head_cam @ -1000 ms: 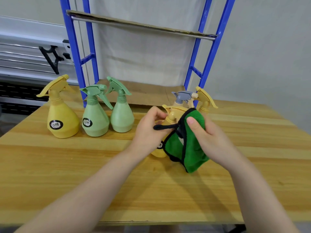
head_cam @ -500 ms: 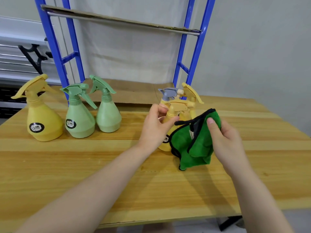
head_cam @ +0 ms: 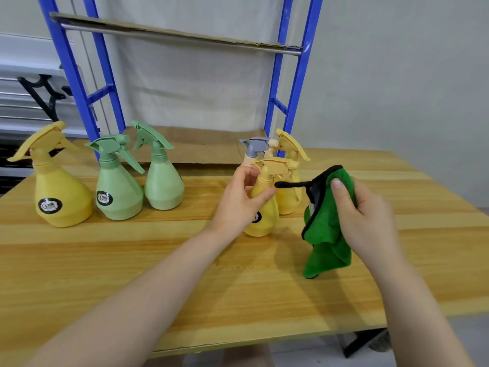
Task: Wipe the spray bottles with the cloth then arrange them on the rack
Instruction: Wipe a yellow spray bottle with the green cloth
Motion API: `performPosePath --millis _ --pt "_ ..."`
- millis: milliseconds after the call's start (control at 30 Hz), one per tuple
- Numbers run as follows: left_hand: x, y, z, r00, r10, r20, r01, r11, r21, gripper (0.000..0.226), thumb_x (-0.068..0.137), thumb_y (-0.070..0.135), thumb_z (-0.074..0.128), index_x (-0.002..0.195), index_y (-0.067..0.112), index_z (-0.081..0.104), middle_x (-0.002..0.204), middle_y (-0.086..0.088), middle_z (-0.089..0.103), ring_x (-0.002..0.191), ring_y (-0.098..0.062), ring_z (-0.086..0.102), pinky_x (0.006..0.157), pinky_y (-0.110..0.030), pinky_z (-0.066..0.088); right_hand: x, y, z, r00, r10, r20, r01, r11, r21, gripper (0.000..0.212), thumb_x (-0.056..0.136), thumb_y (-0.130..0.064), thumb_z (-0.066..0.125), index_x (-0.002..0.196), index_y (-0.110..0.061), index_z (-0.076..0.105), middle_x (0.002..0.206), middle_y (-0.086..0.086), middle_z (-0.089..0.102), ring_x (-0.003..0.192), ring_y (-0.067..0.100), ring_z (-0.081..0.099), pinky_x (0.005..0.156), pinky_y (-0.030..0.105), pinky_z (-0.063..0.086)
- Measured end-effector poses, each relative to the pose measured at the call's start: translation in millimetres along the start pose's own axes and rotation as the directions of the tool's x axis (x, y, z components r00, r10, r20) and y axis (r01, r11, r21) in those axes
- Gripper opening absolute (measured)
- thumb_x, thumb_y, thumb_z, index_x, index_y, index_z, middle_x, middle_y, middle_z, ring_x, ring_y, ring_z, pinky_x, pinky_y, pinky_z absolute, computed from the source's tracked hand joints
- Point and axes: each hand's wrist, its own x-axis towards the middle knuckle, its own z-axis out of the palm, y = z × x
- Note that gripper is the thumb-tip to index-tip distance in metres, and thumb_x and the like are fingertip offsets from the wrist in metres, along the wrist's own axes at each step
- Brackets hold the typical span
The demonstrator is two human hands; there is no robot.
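Cloth (head_cam: 328,234), green with black edging, hangs bunched in my right grip (head_cam: 362,218); my left grip (head_cam: 238,202) pinches the yellow bottle (head_cam: 262,215).

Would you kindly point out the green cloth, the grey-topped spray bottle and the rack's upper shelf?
green cloth (head_cam: 326,234), head view, on its hanging folds.
grey-topped spray bottle (head_cam: 255,147), head view, on its trigger head.
rack's upper shelf (head_cam: 174,33), head view, on its front edge.
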Motion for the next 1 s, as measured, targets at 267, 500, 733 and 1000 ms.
performPosePath --millis 267,500,733,1000 --pt "-20 -1 -39 0.998 0.055 -0.004 -0.054 0.993 0.103 0.037 0.084 0.029 0.074 0.113 0.027 0.051 0.112 0.017 0.058 0.107 0.006 0.054 0.092 -0.015 0.043 -8 -16 3 0.986 0.112 0.12 -0.144 0.94 0.311 0.035 0.1 -0.035 0.05 0.071 -0.016 0.057 0.057 -0.014 0.053 0.058 0.007 0.049 0.056 0.024 0.04" --pt "-51 -7 -122 0.964 0.082 -0.254 -0.056 0.992 0.109 0.018 0.09 0.015 0.066 0.097 0.03 0.059 0.094 0.013 0.064 0.091 -0.005 0.061 0.083 -0.029 0.051 -28 -53 40 0.944 0.08 0.319 -0.22 0.874 0.432 0.036 0.1 -0.035 0.051 0.094 -0.002 0.063 0.084 0.017 0.065 0.076 0.021 0.06 0.072 0.036 0.046" --pt "-73 -15 -209 0.859 -0.001 -0.512 0.052 0.995 0.084 0.007 0.094 0.017 0.061 0.094 0.024 0.062 0.086 0.009 0.062 0.077 -0.004 0.055 0.07 -0.015 0.044 -39 -90 95 0.872 0.087 0.481 -0.355 0.79 0.5 0.022 0.1 -0.031 0.053 0.098 -0.02 0.072 0.09 -0.007 0.075 0.085 0.008 0.069 0.074 0.023 0.051" --pt "-63 -61 -284 0.703 -0.224 -0.675 0.375 0.923 0.083 0.055 0.087 0.045 0.065 0.132 0.021 0.047 0.132 0.005 0.051 0.124 -0.016 0.046 0.106 -0.042 0.041 -46 -116 139 0.757 0.155 0.635 -0.611 0.515 0.602 0.035 0.088 -0.026 0.068 0.118 -0.008 0.064 0.107 0.005 0.075 0.101 0.019 0.071 0.088 0.038 0.054"
